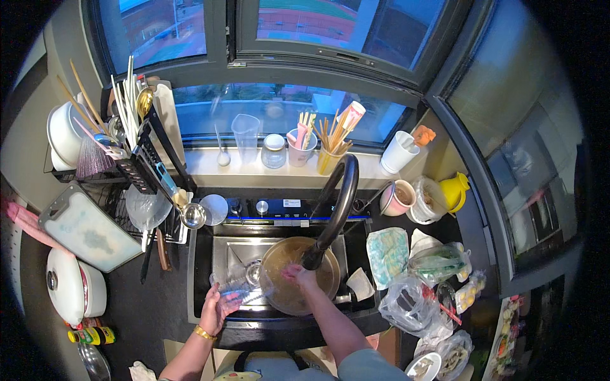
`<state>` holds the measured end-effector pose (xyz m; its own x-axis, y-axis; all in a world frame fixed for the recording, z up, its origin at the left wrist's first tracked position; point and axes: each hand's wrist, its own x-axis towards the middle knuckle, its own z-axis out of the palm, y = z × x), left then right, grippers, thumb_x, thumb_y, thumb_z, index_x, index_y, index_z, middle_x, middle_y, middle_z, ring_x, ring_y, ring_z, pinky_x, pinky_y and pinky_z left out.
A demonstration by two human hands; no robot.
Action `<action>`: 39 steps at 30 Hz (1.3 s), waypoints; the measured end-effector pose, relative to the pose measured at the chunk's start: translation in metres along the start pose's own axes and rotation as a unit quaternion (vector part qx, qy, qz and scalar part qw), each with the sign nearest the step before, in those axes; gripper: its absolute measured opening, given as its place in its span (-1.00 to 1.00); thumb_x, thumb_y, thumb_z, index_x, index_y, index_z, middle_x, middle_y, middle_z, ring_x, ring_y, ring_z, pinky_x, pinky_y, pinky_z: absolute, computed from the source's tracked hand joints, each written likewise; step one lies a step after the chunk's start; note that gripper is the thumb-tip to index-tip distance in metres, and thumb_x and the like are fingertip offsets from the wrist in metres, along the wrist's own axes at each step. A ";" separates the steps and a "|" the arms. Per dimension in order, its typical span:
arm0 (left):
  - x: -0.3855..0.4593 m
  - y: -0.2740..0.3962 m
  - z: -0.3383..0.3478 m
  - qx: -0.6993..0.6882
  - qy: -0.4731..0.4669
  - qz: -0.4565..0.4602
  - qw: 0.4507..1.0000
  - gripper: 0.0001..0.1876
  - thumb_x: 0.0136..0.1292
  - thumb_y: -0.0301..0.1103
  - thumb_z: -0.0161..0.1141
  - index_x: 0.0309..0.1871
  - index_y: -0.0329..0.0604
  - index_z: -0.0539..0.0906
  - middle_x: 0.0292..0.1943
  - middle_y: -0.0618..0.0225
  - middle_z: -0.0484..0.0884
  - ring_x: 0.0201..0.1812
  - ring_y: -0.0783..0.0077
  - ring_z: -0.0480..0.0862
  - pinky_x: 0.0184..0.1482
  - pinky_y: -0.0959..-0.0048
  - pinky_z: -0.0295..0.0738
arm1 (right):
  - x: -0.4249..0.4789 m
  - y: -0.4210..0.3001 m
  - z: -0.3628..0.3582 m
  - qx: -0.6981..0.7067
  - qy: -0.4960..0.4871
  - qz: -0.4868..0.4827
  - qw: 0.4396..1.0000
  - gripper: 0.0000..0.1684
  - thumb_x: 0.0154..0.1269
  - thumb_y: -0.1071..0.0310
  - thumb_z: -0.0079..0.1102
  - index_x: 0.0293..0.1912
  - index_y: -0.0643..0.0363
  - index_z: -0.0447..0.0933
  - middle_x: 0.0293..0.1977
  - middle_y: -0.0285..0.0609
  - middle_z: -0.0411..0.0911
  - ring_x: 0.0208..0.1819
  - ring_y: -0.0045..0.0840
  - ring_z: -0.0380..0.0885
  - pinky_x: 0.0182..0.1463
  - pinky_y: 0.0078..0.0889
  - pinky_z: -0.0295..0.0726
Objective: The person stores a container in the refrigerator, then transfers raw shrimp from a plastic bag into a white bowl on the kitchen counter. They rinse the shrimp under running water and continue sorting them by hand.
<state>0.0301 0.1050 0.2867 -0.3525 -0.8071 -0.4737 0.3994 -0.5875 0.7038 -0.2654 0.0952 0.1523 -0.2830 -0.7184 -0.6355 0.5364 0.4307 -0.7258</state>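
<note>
My left hand (215, 305), with a gold bracelet at the wrist, grips a clear plastic container (244, 288) tilted over the left part of the sink (228, 233). To its right, my right hand (299, 275) is over a large round basin (329, 291) of brownish, cloudy liquid. The dark arched faucet (351, 190) comes down with its spout head (312, 257) just above that hand and hides part of it. Whether the fingers hold something is unclear. Behind the clear container, a shiny round drain fitting (253, 271) shows.
Left of the sink are a dish rack (107, 202), a cutting board (95, 233) and a lidded white pot (71, 285). A folded cloth (388, 255) and plastic bags (410, 305) lie at right. Cups, including a white one (399, 152), line the windowsill (200, 166).
</note>
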 end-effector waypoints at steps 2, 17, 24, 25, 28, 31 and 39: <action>-0.003 0.005 -0.002 0.008 0.008 0.004 1.000 -0.22 0.33 0.03 -0.01 0.44 -0.12 -0.10 0.01 -0.15 0.52 -0.08 0.00 0.64 -0.08 0.25 0.62 | 0.011 0.000 -0.010 -0.077 0.020 0.008 0.997 -0.92 0.27 0.51 0.14 -0.22 0.27 0.52 -0.28 -0.13 0.58 -0.26 -0.44 0.61 -0.20 -0.45 0.66; 0.023 -0.017 0.006 0.081 0.042 -0.061 0.994 -0.22 0.32 -0.13 0.03 0.45 -0.15 -0.13 0.14 -0.06 0.38 -0.05 0.05 0.60 -0.09 0.26 0.62 | -0.008 -0.033 0.016 -0.132 0.105 0.014 0.986 -0.71 0.18 0.22 0.24 -0.12 0.10 0.53 -0.65 -0.36 0.41 -0.58 -0.54 0.42 -0.49 -0.52 0.42; 0.067 -0.043 0.053 0.118 -0.031 -0.117 0.986 -0.46 0.37 -0.11 -0.08 0.34 -0.11 0.14 -0.03 0.15 0.36 -0.09 0.09 0.59 -0.08 0.22 0.61 | -0.055 -0.038 -0.027 -0.283 0.175 -0.277 0.901 -0.66 0.41 0.23 -0.14 -0.18 0.29 0.53 -0.30 -0.06 0.52 -0.22 -0.31 0.48 -0.02 -0.34 0.45; 0.068 -0.045 0.065 0.130 -0.022 -0.123 0.984 -0.50 0.37 -0.12 -0.09 0.29 -0.12 0.19 -0.06 0.18 0.37 -0.11 0.12 0.59 -0.09 0.23 0.61 | -0.049 -0.032 -0.041 -0.264 0.174 -0.264 0.911 -0.66 0.39 0.22 -0.09 -0.18 0.29 0.54 -0.25 -0.05 0.55 -0.17 -0.32 0.51 -0.02 -0.34 0.46; 0.083 -0.054 0.077 0.154 -0.059 -0.148 0.975 -0.49 0.37 -0.17 -0.07 0.29 -0.23 0.19 -0.06 0.12 0.36 -0.19 0.12 0.61 -0.12 0.24 0.64 | -0.039 -0.021 -0.069 -0.269 0.165 -0.227 0.921 -0.65 0.36 0.16 0.03 -0.16 0.28 0.57 -0.18 -0.04 0.61 -0.08 -0.38 0.56 -0.04 -0.37 0.49; 0.095 -0.071 0.075 0.140 -0.052 -0.175 0.973 -0.51 0.37 -0.17 -0.08 0.27 -0.24 0.20 -0.05 0.11 0.36 -0.18 0.12 0.60 -0.14 0.23 0.65 | -0.053 -0.026 -0.080 -0.385 0.155 -0.210 0.885 -0.62 0.35 0.12 0.07 -0.11 0.26 0.58 -0.25 -0.07 0.61 -0.17 -0.51 0.58 -0.13 -0.42 0.52; 0.115 -0.098 0.080 0.145 -0.113 -0.259 0.948 -0.51 0.34 -0.13 -0.12 0.16 -0.36 0.25 -0.04 -0.04 0.45 -0.12 0.04 0.62 -0.12 0.15 0.64 | -0.079 -0.039 -0.103 -0.402 0.136 -0.184 0.887 -0.66 0.31 0.17 0.14 -0.12 0.26 0.59 -0.56 -0.19 0.58 -0.67 -0.60 0.51 -0.53 -0.50 0.51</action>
<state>-0.1174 0.0740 0.2055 -0.6227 -0.3629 -0.6933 -0.1152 -0.8338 0.5399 -0.3456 0.1912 0.2039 -0.5611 -0.7801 -0.2769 -0.3412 0.5227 -0.7812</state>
